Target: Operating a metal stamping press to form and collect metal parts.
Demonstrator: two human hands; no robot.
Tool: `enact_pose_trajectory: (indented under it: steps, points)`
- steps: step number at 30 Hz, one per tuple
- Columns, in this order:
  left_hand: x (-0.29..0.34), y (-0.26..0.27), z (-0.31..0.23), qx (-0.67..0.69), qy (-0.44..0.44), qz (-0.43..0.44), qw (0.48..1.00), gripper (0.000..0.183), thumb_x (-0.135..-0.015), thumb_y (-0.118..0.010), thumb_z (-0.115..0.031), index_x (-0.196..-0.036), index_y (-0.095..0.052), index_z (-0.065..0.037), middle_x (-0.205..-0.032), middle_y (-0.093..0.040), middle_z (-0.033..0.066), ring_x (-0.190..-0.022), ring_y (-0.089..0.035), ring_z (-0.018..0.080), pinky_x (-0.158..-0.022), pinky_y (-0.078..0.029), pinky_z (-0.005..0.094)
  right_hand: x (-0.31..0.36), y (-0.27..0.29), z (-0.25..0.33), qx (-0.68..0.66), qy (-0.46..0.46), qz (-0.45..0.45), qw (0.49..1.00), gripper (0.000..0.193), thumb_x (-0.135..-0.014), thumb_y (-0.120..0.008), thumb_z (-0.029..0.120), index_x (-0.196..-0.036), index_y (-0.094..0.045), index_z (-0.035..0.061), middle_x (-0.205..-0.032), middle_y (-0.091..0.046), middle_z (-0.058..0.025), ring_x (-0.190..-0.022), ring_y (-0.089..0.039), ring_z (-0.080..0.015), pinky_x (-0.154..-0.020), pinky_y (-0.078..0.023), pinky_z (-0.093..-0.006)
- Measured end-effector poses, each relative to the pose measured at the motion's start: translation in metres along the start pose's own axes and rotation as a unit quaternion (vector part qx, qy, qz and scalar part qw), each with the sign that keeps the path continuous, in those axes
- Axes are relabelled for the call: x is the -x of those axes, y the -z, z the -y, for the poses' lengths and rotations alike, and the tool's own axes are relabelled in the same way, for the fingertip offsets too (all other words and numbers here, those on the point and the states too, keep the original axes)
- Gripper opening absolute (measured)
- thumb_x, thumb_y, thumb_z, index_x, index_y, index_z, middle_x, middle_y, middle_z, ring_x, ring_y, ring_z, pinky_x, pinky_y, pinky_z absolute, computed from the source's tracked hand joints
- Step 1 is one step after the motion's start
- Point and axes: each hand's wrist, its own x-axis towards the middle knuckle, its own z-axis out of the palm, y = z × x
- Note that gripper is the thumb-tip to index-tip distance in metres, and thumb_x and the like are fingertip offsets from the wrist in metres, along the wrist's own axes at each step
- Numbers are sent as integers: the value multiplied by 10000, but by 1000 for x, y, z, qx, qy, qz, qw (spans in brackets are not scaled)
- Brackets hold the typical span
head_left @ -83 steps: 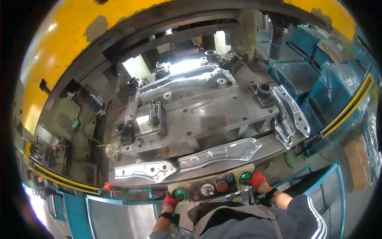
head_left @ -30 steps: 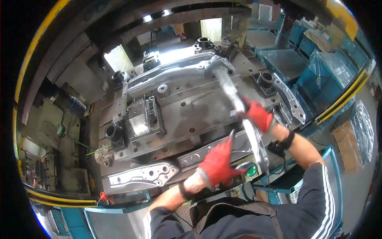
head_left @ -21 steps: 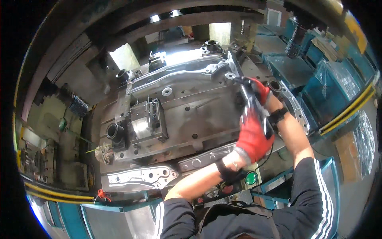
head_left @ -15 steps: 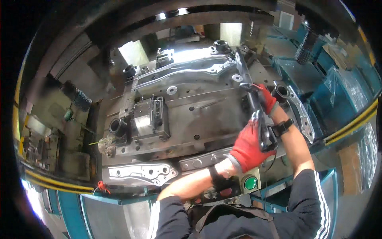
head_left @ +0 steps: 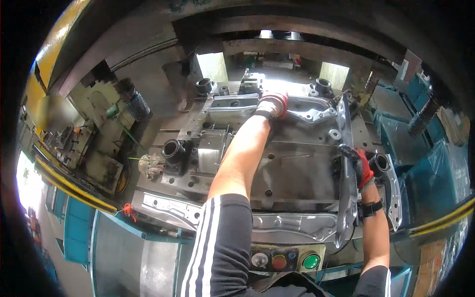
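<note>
Red-gloved, the right hand (head_left: 365, 170) clasps a long metal part (head_left: 348, 187); the left hand (head_left: 278, 100) covers a silver panel (head_left: 316, 116), its grip indiscernible

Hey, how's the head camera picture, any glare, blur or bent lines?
Head view: glare whitens the strip behind the left hand; the part in the right hand looks duller grey; the left yellow rail bows toward the rim; the green button looks fairly sharp.

Two hands (head_left: 365, 171), four round bushings (head_left: 174, 158)
</note>
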Motion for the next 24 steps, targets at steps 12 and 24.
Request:
enact_pose_trajectory:
  steps: [12,24]
  points:
    - [219,-37,-8,-192,25,-444,875,638,-767,-630,-202,-1370,-444,-105,-1298,-489,139,-1233,-432,376,-1078,-234,661,-6,6,9,-47,-44,45,997,392,-943,-531,380,-1160,-625,67,-883,-678,-88,-688,-662,-212,-627,-567,-349]
    - [441,-249,130,-136,114,-49,983,941,-621,-751,-229,-1464,-341,-147,-1417,-433,111,-1364,-342,332,-1135,-176,596,-27,44,-2,205,126,70,968,420,-990,-453,260,-1330,-552,33,-1249,-610,-62,-1057,-599,-164,-947,-459,-304]
